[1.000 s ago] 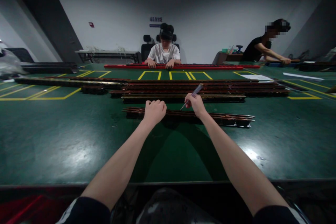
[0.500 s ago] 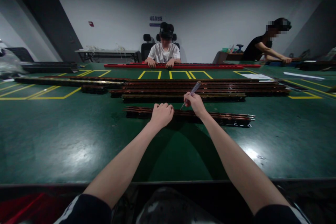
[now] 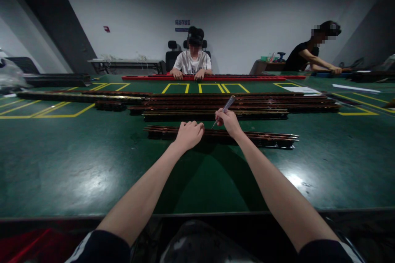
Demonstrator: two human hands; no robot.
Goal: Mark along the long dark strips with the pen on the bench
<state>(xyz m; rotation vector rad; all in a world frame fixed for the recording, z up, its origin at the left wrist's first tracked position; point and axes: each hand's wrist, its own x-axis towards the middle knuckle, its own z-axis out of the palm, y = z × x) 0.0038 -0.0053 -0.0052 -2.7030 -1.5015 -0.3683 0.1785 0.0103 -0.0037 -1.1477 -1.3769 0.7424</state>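
A long dark bar assembly [image 3: 262, 138] with copper-coloured strips along its top lies crosswise on the green table. Over its left-middle part my left hand [image 3: 189, 134] is closed, the fingers curled over the far edge and partly hidden. In my right hand [image 3: 229, 121] is a slim screwdriver [image 3: 228, 103] with a clear handle, gripped between closed fingers. Its shaft slants down to the left, and its tip is at the bar's top, just right of my left hand. Whether the tip touches the bar I cannot tell.
Behind the bar lies a stack of similar long bars [image 3: 216, 102], with more bars [image 3: 77, 95] to its left. Yellow tape [image 3: 175, 84] marks the table. Across it, a person [image 3: 193, 61] has both hands on a red bar [image 3: 259, 78]; another person [image 3: 304, 55] works at right.
Almost nothing differs. The whole view has shifted very slightly; both hands and the screwdriver keep their places at the bar.
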